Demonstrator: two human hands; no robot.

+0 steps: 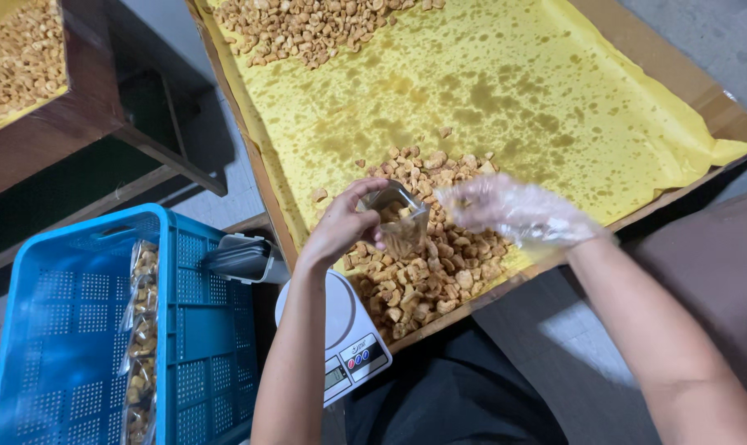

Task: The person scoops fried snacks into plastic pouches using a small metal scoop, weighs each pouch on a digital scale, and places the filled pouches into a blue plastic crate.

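A grey concrete floor is seen below, w/ a big shallow cardboard tray point(724, 111) propped at an angle and lined w/ oil-spotted yellow paper point(505, 91). Golden fried snack pieces point(427, 272) are heaped at the tray's near edge; a second heap point(307, 29) sits at the far end.

A small clear plastic bag point(400, 218) is held open over the near heap, approx. centre of view. Its left rim is pinched by the left hand point(345, 227), bare, thumb and fingers clenched on the film. The right hand point(505, 210), in a thin transparent disposable glove, is blurred just beside the bag's mouth; fingers look loosely spread, but whether pieces are held cannot be told.

Handling, as judged: the bag is light, limp and slippery, so it would be best taken at the rim, where the mouth can be kept open; no stiffness is offered by the walls. The pieces look dry, irregular, brittle and greasy, so crumbling under a hard squeeze is likely.

Below the left forearm a white round digital kitchen scale point(340, 346) is set, w/ coloured buttons at the front. At left a blue perforated plastic crate point(68, 330) holds filled clear packs point(143, 330) stood on edge. Another tray of pieces point(15, 58) is seen top left on a dark wooden frame.
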